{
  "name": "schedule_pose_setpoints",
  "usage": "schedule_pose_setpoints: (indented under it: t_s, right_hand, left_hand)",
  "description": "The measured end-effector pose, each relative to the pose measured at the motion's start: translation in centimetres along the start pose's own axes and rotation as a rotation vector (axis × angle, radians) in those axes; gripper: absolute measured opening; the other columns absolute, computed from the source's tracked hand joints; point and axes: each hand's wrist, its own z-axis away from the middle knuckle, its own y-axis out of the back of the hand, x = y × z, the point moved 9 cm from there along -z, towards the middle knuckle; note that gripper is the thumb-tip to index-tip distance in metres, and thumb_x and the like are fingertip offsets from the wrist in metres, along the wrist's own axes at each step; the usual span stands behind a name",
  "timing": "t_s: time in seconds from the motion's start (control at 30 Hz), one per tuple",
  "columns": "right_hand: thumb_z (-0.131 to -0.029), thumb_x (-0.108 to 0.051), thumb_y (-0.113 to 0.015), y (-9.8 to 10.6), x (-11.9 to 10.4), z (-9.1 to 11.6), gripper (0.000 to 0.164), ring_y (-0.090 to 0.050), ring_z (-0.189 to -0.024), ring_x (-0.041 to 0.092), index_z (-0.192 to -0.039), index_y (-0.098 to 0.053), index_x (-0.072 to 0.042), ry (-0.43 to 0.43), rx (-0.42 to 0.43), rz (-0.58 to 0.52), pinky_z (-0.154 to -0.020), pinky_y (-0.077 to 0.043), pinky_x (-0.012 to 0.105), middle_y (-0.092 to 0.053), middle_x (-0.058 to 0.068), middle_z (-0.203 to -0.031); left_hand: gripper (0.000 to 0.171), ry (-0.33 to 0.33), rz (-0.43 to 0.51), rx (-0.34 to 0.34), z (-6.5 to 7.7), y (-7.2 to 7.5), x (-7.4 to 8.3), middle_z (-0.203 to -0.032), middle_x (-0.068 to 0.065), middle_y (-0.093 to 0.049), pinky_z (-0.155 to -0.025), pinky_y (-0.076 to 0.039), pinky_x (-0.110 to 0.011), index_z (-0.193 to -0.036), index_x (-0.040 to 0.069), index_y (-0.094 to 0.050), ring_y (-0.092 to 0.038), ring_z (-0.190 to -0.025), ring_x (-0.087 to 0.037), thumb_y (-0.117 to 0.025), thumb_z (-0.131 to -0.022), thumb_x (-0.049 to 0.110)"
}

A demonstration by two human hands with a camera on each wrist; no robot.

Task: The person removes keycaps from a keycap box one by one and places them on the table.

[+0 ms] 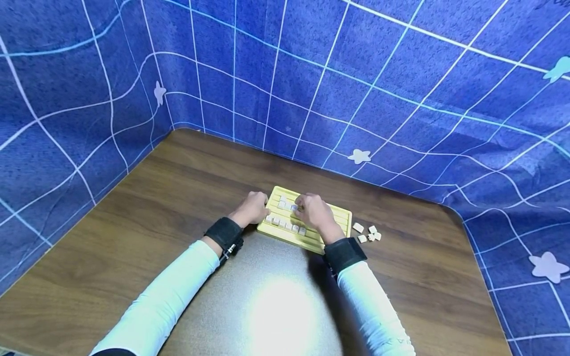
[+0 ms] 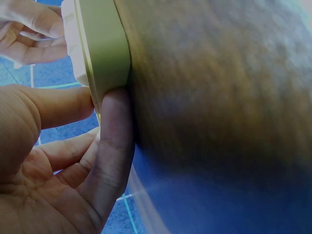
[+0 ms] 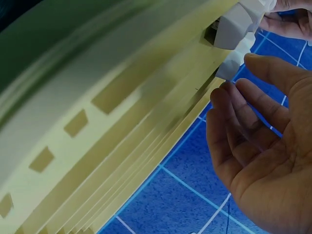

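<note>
A yellow ridged tray [image 1: 285, 237] lies on the table, with white keycap-like pieces [image 1: 288, 226] lined up in two rows. My left hand [image 1: 254, 207] pinches its left edge; the left wrist view has the thumb on the top face and a finger along the tray's side [image 2: 107, 48]. Over the upper row reaches my right hand [image 1: 315, 211], fingers bent. In the right wrist view its thumb and fingertips close around a white keycap [image 3: 229, 68] at the end of that row. Bare grooves of the tray [image 3: 161, 105] stretch beside it.
Several loose white pieces [image 1: 358, 227] lie on the brown wooden table [image 1: 414, 277] just right of the tray. A blue curtain [image 1: 267, 74] with a line pattern and stars stands behind the table and along its sides. Bright glare covers the table's near middle.
</note>
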Motion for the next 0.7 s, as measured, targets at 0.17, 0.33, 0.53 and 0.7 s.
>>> schedule_pose_setpoints:
  t_s: [0.17,0.33,0.53,0.7]
  right_hand:
    - [-0.088,-0.022,-0.072,-0.42,0.11,-0.27,0.022,-0.068,-0.101,0.022,-0.106,-0.071,-0.011,-0.019,-0.022,0.032,-0.084,-0.055,0.038,-0.069,0.005,-0.109]
    - [-0.088,-0.022,-0.072,-0.66,0.24,-0.5,0.021,-0.068,-0.102,0.021,-0.107,-0.07,-0.013,-0.04,-0.035,0.039,-0.083,-0.055,0.039,-0.069,0.003,-0.109]
    - [-0.086,-0.018,-0.073,-0.79,0.38,-0.61,0.021,-0.068,-0.1,0.023,-0.106,-0.07,-0.012,-0.05,-0.027,0.034,-0.081,-0.056,0.039,-0.069,0.004,-0.107]
    - [-0.085,-0.016,-0.072,-0.92,0.41,-0.76,0.02,-0.068,-0.1,0.023,-0.105,-0.07,-0.012,-0.051,-0.028,0.042,-0.081,-0.056,0.039,-0.07,0.004,-0.108]
  left_hand:
    - [0.015,0.011,0.004,-0.004,-0.06,-0.14,-0.14,-0.094,-0.01,-0.063,-0.071,-0.045,-0.03,-0.098,0.002,-0.066,-0.054,-0.081,-0.021,-0.064,-0.094,0.016]
    - [0.016,0.013,0.009,-0.009,-0.11,-0.2,-0.12,-0.095,-0.01,-0.062,-0.071,-0.044,-0.03,-0.1,0.001,-0.065,-0.053,-0.081,-0.021,-0.064,-0.094,0.016]
    - [0.017,0.004,0.002,-0.006,-0.17,-0.18,-0.02,-0.098,-0.01,-0.063,-0.075,-0.045,-0.031,-0.1,0.002,-0.066,-0.054,-0.084,-0.021,-0.064,-0.093,0.017]
    - [0.018,0.0,-0.004,0.004,-0.27,-0.14,-0.06,-0.103,-0.012,-0.066,-0.082,-0.048,-0.035,-0.101,0.002,-0.067,-0.057,-0.092,-0.023,-0.065,-0.093,0.017]
